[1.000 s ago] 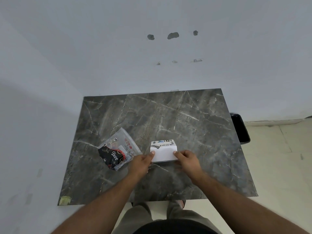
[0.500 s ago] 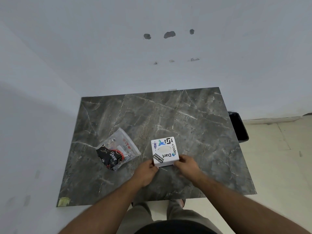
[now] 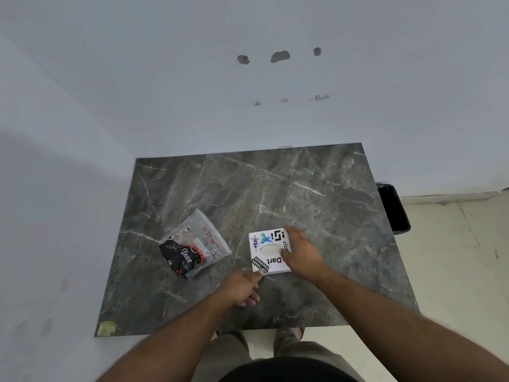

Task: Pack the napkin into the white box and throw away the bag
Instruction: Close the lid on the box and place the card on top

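right hand [image 3: 301, 253] covering white box [image 3: 265, 253] stickers

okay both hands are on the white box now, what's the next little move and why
Probably let go of the white box and send the left hand to the bag. The box lies flat on the table, oval opening up, right hand resting on top. The bag lies untouched to its left, apparently with something still inside.

a white box [image 3: 268, 253], stickered on top with an oval opening, lies flat; a clear printed bag [image 3: 192, 248] lies well left.
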